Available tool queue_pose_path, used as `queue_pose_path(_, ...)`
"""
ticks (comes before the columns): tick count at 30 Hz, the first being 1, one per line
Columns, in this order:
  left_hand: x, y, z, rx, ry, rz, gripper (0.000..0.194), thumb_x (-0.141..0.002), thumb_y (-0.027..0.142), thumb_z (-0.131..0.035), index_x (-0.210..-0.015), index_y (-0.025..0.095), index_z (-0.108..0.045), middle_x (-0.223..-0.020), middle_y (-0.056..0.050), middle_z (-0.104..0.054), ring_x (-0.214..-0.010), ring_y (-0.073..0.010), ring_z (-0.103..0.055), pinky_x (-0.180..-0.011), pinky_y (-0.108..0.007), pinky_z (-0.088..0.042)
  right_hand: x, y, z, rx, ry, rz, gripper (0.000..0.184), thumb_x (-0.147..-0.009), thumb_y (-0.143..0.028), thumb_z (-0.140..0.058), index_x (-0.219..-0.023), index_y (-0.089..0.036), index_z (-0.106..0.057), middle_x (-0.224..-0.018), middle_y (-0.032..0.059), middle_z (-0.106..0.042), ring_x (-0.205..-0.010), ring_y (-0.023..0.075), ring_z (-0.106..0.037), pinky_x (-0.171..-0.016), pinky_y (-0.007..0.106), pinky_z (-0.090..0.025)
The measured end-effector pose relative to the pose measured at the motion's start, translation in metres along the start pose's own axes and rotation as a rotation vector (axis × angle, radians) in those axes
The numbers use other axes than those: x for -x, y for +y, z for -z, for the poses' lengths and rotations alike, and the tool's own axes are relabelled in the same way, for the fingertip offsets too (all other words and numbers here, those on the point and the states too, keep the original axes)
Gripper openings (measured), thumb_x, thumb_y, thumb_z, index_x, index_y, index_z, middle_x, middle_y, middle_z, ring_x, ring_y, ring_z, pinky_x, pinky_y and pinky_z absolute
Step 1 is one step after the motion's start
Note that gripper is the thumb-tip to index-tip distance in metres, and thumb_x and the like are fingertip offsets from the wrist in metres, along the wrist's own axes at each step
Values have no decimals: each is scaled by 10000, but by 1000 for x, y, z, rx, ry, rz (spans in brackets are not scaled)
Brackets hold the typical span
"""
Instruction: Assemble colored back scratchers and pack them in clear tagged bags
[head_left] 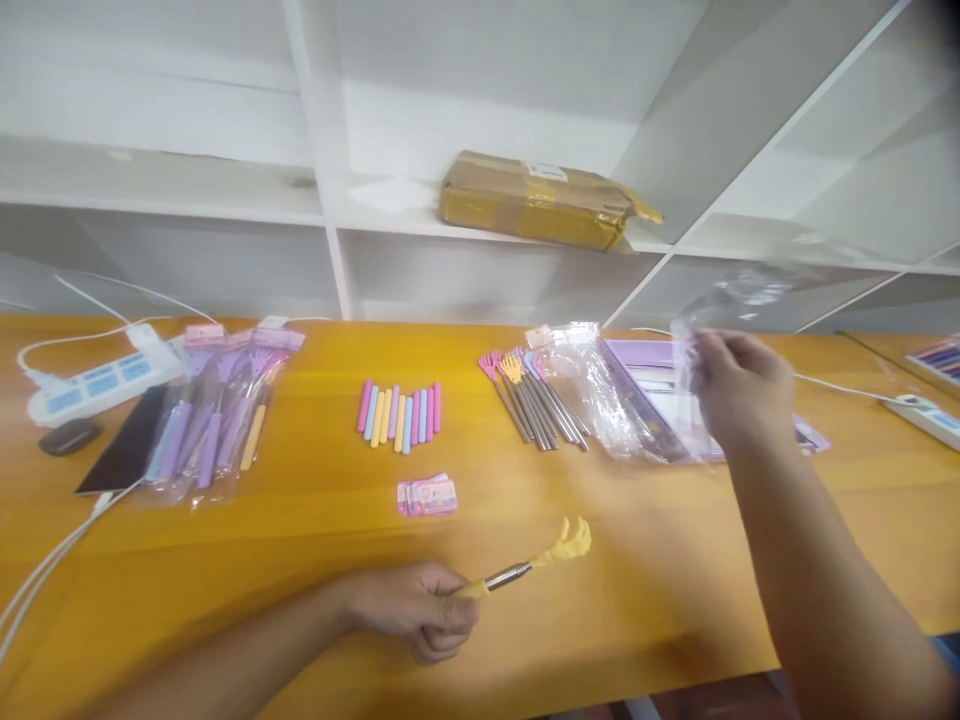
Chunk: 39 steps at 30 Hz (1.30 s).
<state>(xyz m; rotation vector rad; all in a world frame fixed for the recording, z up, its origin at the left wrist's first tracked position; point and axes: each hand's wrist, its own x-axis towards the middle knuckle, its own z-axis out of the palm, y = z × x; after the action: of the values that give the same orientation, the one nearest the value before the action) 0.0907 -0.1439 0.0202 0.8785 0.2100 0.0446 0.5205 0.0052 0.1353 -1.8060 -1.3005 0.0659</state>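
Within left grip — yellow scratcher.

On your counter, handle grips lie between bagged back scratchers on the left and scratcher rods on the right; cards lie nearer you, a parcel on the far shelf.

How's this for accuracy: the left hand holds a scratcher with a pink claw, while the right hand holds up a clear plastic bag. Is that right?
Not quite: the scratcher in the left hand has a yellow claw, not a pink one, as the head view shows. The right hand does hold up a clear plastic bag.
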Motion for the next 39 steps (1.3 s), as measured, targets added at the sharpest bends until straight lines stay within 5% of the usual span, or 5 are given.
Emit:
queue_pose_path(14, 2, -3, 3, 153, 20, -90, 600, -968, 732, -655, -734, 237, -409, -592, 100, -227, -485, -89, -171, -500, -265, -130, -29, 24, -52, 315, -195, 97, 420, -1009, -252, -574, -1400, -97, -589, -1368, 283, -602, -1059, 289, -566, -864, 412, -351)
queue_pose_path(17, 0, -8, 5, 137, 105, -151, 619, -960, 765, -637, -742, 234, -407, -578, 105, -254, -456, -80, -200, -471, -261, -136, 31, 0, -46, 191, -259, 116, 289, -1003, -275, -502, -1238, -161, -627, -1048, 138, -681, -901, 252, -601, -831, 387, -443)
queue_pose_path(24, -5, 7, -20, -352, 372, -113, 541, -1019, 741, -551, -891, 216, -539, -705, 43, -506, -587, -115, -440, -621, -267, -373, 260, -56, -31, -778, -1397, -146, 436, -991, -652, -667, -1100, -231, -623, -742, -48, -455, -621, 120, -404, -603, 265, -358)
queue_pose_path(29, -13, -5, -37, -1061, 540, -81, 227, -1012, 388, -622, -847, 243, -679, -733, -20, -644, -626, -187, -544, -614, -304, -353, 316, -55, -16, -876, -1334, -355, 610, -1055, -755, -463, -750, -226, -462, -583, -64, -342, -538, 103, -283, -540, 279, -223)
queue_pose_path(39, -31, -27, -10, -1808, 735, -69, 255, -883, 134, -717, -650, 190, -629, -586, -47, -525, -625, -199, -418, -656, -340, -307, 353, -50, -47, -636, -1229, 260, 637, -950, -706, -720, -718, -225, -373, -637, -56, -407, -574, 95, -334, -560, 286, -219)
